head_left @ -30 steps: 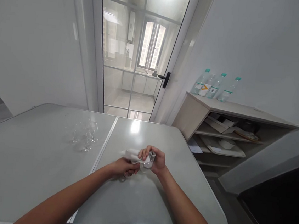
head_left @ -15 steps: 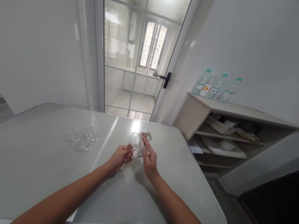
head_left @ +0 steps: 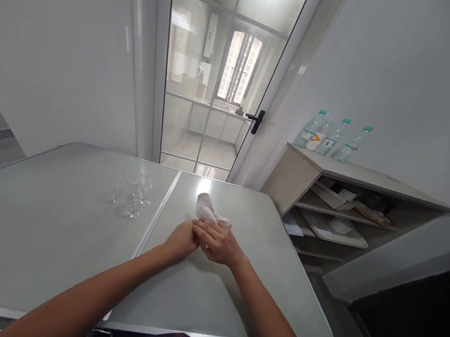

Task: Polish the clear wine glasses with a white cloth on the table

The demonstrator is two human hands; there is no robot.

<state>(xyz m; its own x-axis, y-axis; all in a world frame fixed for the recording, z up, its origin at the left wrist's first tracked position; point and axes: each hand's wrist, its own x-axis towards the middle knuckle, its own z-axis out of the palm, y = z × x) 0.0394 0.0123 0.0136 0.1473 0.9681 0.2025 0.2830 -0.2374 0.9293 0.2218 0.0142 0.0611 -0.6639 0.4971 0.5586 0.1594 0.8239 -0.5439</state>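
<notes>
Over the right half of the table, my two hands meet in front of me. My left hand (head_left: 182, 240) is closed, its fingers largely covered by the other hand; it gripped the stem of a clear wine glass a moment ago, and the glass is now hidden by the cloth and hands. My right hand (head_left: 219, 242) wraps over from the right, closed on a white cloth (head_left: 205, 208) that sticks out beyond the fingers. Left of the table's seam, several clear stemmed glasses (head_left: 136, 194) stand in a cluster.
The grey-green table (head_left: 59, 247) has a pale seam (head_left: 158, 214) across it. Behind stands a glazed door (head_left: 208, 118) with a black handle (head_left: 257, 121). At the right, a wooden shelf unit (head_left: 289, 172) carries several plastic bottles (head_left: 328, 139) on top.
My right hand has come leftward over my left hand, and the cloth now covers the glass, whose bowl was visible before. The camera view has shifted slightly.
</notes>
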